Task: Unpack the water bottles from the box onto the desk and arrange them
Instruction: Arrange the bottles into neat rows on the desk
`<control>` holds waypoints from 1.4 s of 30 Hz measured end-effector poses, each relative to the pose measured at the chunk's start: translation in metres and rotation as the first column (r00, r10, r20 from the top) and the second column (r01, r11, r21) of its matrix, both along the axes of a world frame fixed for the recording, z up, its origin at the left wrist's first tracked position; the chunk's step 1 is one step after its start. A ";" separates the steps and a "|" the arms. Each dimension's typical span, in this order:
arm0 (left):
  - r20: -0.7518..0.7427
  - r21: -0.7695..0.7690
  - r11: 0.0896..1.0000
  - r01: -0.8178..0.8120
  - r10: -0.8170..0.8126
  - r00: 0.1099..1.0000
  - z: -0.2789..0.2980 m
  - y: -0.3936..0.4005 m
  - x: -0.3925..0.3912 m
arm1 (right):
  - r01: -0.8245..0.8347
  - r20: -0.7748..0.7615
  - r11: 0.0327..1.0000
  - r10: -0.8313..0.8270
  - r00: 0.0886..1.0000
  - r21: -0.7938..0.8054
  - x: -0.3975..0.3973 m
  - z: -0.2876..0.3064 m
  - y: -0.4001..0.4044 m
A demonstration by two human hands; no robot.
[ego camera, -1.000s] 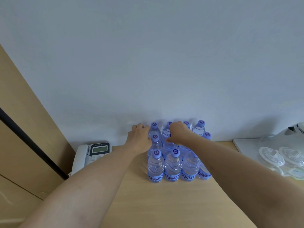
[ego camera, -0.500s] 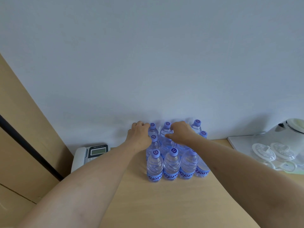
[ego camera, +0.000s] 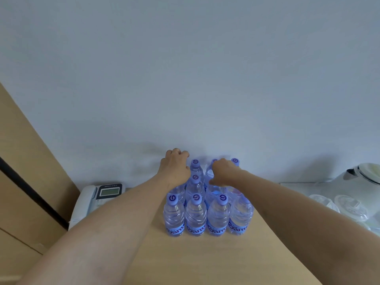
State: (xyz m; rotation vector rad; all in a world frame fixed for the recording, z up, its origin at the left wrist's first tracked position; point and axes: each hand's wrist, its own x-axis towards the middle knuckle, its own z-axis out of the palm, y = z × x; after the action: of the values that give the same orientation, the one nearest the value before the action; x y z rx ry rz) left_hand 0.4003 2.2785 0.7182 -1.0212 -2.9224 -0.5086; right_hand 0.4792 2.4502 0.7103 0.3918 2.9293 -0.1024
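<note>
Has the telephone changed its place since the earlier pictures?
No. The telephone still lies beside the wooden panel at the wall; only the camera shifted.

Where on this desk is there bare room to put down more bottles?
Bare desk lies in front of the bottles, between the two forearms. Crowded: phone at left, tray with kettle and glass lids at right, and both hands, left and right, at the back rows.
</note>
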 end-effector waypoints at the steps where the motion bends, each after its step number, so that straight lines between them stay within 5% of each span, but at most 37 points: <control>1: 0.001 -0.001 1.000 -0.003 0.003 1.000 -0.001 0.002 0.002 | -0.015 0.006 1.000 0.015 1.000 -0.004 0.000 0.001 0.001; 34: -0.029 -0.010 0.997 0.079 -0.080 0.996 -0.014 0.008 0.002 | 0.184 -0.061 0.977 -0.191 0.980 -0.107 0.005 -0.010 0.002; 42: -0.037 -0.026 0.996 0.083 -0.084 0.996 -0.008 0.022 0.010 | 0.323 -0.226 0.943 -0.334 0.915 -0.085 0.019 0.018 0.032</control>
State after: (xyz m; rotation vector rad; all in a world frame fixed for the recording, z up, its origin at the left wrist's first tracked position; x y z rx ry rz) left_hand 0.4103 2.3002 0.7104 -1.1470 -2.8693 -0.4509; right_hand 0.4987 2.4824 0.7282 0.9236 3.0539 -0.2809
